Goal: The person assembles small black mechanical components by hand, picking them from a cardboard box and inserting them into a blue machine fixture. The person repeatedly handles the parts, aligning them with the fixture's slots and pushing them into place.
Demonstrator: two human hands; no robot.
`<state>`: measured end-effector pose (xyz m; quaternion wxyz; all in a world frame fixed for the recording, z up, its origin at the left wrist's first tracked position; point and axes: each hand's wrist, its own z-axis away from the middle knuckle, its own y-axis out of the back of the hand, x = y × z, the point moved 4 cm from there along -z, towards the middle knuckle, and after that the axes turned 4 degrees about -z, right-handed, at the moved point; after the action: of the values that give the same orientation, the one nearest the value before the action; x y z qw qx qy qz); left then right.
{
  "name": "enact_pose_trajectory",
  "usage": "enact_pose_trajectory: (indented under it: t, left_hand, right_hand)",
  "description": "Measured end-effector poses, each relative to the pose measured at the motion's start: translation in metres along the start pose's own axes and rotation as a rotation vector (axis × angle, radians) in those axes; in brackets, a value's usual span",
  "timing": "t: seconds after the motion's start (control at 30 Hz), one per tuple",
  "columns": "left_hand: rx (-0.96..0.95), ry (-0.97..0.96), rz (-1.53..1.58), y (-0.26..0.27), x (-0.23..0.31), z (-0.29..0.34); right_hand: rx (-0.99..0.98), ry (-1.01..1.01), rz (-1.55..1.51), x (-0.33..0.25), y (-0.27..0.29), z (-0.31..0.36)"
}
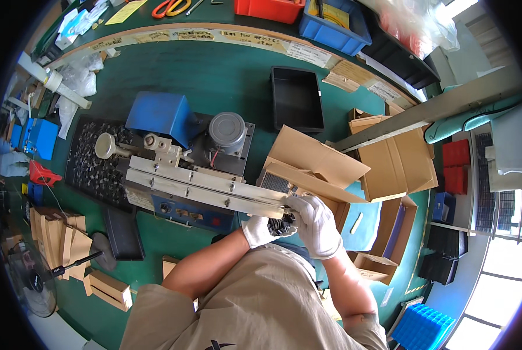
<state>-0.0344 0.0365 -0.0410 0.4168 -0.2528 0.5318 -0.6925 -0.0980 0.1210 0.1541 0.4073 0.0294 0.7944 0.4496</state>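
Note:
Both of my hands wear white gloves and meet at the right end of a long pale metal rail (208,191) on a bench machine. My left hand (259,231) is below the rail end, its fingers curled about a cluster of small black parts (281,225). My right hand (315,226) is bent over the rail's tip, fingertips pressed together there. What those fingertips hold, if anything, is hidden. Behind the rail stand the machine's blue cover (160,116) and a grey round motor (226,131).
A black tray (97,166) heaped with small black pieces lies left of the machine. An open cardboard box (313,154) stands close by my right hand, with more cartons (396,154) beyond. A black bin (296,99) sits at the back, and a fan (33,280) at the left.

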Motion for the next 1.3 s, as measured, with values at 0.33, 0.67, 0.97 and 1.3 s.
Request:
enact_pose_trajectory:
  t: [0.33, 0.67, 0.97, 1.3]
  left_hand:
    - [-0.074, 0.028, -0.047, -0.006, 0.002, -0.001]
    - [0.086, 0.025, -0.120, -0.024, 0.001, 0.010]
    - [0.075, 0.021, -0.146, -0.020, 0.003, 0.018]
    - [0.064, 0.033, -0.119, -0.037, 0.010, 0.034]
  right_hand:
    - [0.159, -0.255, 0.043, 0.041, 0.007, 0.029]
    - [-0.086, -0.560, -0.011, 0.046, -0.034, 0.054]
    - [0.155, -0.539, -0.366, 0.042, -0.010, 0.049]
    - [0.115, -0.144, -0.055, 0.008, 0.001, 0.006]
